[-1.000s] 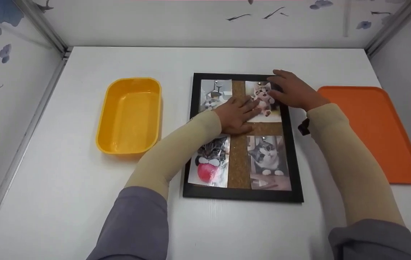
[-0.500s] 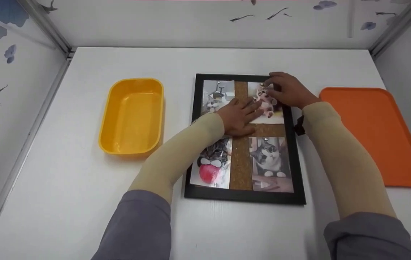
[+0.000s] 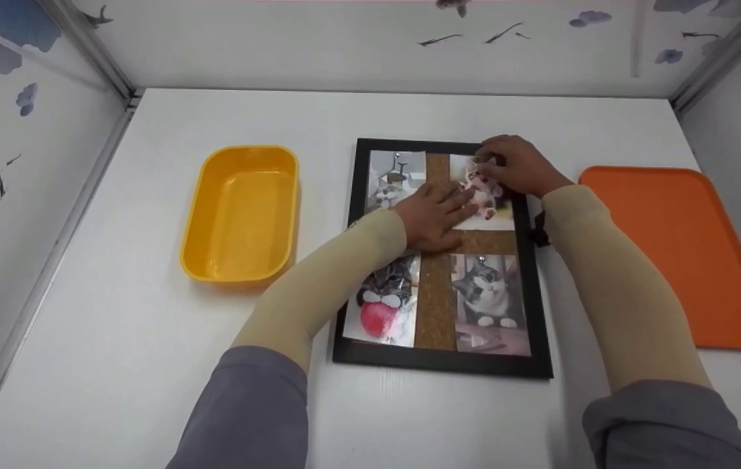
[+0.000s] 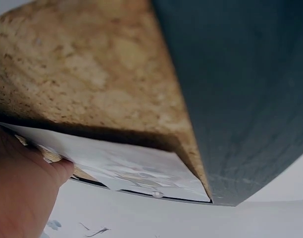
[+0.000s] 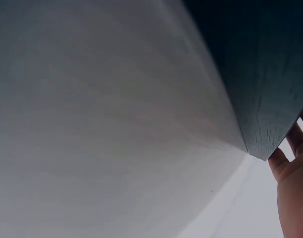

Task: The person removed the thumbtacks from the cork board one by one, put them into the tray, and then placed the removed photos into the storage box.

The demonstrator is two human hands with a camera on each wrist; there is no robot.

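Note:
A black-framed cork board (image 3: 434, 293) lies on the white table, bearing several cat photos held by silver push pins. My left hand (image 3: 432, 218) is spread flat across its middle, fingertips on the lower left of the upper right kitten photo (image 3: 497, 220). At that photo's top edge, the thumb and curled index finger of my right hand (image 3: 517, 166) pinch a push pin (image 3: 476, 159), mostly covered by the fingers. In the left wrist view, the left hand (image 4: 27, 191) presses beside a photo (image 4: 136, 158). The right wrist view shows the right hand (image 5: 295, 173) by the black frame (image 5: 265, 99).
To the board's left stands a yellow plastic tub (image 3: 240, 221). A flat orange tray (image 3: 676, 254) lies at the right, close to my right forearm. White panels with a blue floral print (image 3: 370, 52) enclose the table's back and sides.
My right hand's fingers have moved slightly left and closed from a spread pose onto the pin of the upper right photo. The left hand stays flat on the board. The view has shifted slightly.

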